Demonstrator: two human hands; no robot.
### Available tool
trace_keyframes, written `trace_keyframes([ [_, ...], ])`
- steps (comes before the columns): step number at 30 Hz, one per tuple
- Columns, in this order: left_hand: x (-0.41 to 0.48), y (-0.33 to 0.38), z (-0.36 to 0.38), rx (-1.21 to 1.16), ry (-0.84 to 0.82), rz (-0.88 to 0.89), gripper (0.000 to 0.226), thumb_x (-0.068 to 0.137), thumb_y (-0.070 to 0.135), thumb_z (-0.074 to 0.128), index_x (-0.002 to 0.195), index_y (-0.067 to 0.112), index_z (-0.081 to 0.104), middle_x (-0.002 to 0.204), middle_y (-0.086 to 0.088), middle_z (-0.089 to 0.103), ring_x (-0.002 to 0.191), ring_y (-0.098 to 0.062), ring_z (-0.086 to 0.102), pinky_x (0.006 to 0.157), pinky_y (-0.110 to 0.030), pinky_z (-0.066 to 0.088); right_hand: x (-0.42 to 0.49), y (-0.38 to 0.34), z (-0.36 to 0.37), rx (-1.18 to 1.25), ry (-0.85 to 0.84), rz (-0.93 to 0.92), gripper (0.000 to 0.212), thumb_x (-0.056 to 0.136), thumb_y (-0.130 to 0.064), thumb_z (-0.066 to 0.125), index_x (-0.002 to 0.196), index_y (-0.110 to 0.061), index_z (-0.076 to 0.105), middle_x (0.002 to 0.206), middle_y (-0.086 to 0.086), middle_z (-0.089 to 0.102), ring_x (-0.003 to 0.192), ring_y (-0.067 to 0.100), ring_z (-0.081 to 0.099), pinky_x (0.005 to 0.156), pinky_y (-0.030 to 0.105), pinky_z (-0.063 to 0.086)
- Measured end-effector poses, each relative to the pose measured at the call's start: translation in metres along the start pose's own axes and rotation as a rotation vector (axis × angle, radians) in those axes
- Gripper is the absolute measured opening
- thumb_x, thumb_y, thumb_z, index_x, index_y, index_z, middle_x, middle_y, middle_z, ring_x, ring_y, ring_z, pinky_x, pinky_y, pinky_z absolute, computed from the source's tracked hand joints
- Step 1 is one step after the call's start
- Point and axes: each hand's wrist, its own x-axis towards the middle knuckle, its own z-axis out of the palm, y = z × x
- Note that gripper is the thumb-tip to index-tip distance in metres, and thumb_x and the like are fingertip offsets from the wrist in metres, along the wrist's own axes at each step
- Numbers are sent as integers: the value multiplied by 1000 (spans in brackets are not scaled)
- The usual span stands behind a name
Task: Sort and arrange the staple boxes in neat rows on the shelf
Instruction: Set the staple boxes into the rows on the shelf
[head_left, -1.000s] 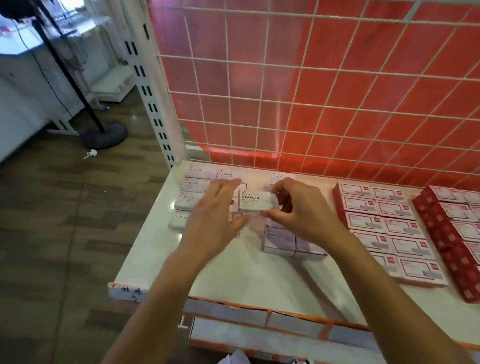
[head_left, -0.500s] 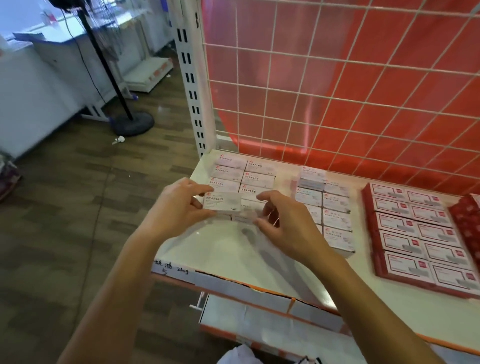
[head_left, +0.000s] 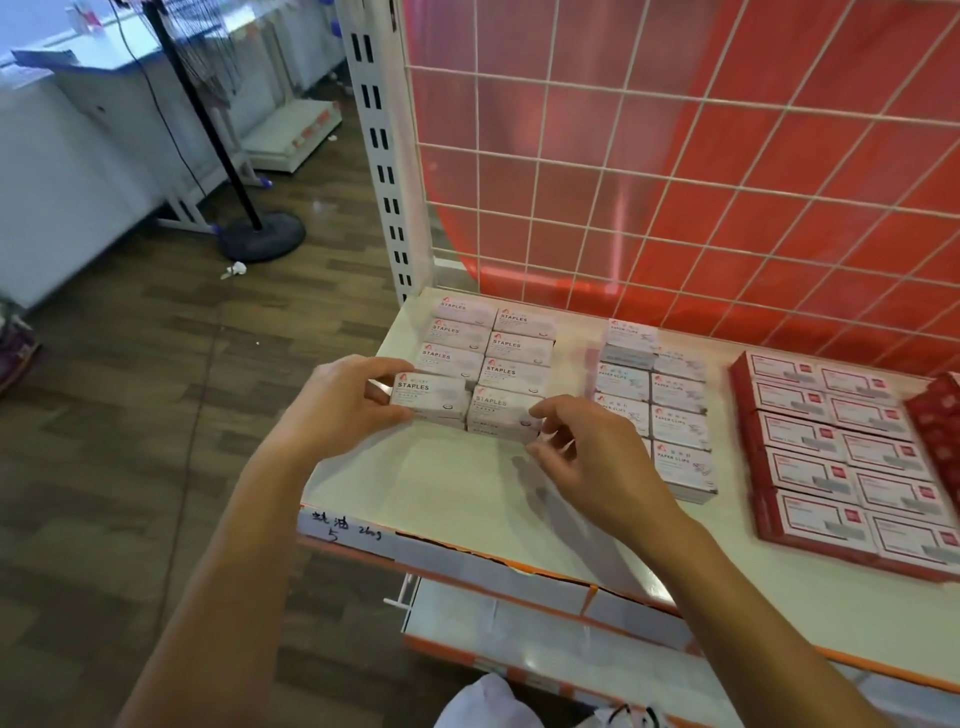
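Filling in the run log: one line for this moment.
step: aligning front row | left hand: grips front-left staples box | right hand: at front-right staples box, grip unclear | beside: paper clip boxes

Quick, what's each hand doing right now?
Left hand: holding a staple box.
Right hand: curled beside the neighbouring box; whether it grips cannot be told.

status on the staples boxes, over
Left hand grips front-left staples box. Right hand at front-right staples box, grip unclear. Paper clips boxes apart, rightward.
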Motion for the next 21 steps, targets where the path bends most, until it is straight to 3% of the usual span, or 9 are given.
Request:
trace_keyframes([
  [5,0,2,7,-121,27,-67,62,76,18,80,131,25,52,92,15,65,75,7,64,64,-3,45,6,-6,6,-111,17,77,32,90,-24,60,120,-17,52,110,3,60,90,19,59,81,34,49],
  [9,-1,6,10,-128,77,-81,68,76,18,79,136,24,46,92,12,65,79,4,65,65,-3,43,12,-9,16,-154,-9,118,29,86,-26,63,107,-17,45,103,4,61,83,22,59,73,35,49],
  [12,-3,9,12,-77,87,-77,64,78,18,78,135,21,49,91,12,62,77,5,63,66,-2,42,14,-10,19,-165,7,134,26,87,-23,61,97,-18,37,93,4,58,74,22,52,62,31,40],
  [17,-4,17,16,52,111,-75,67,79,20,76,138,24,45,100,1,69,87,-11,66,90,-32,53,17,-13,20,-187,24,145,23,90,-24,57,99,-15,37,87,1,50,70,20,44,60,29,33],
  [21,-6,21,17,103,117,-80,69,81,21,74,141,25,40,105,-2,69,90,-16,66,88,-36,54,17,-14,24,-177,35,143,24,91,-23,56,106,-11,41,96,7,58,71,20,43,61,28,34],
])
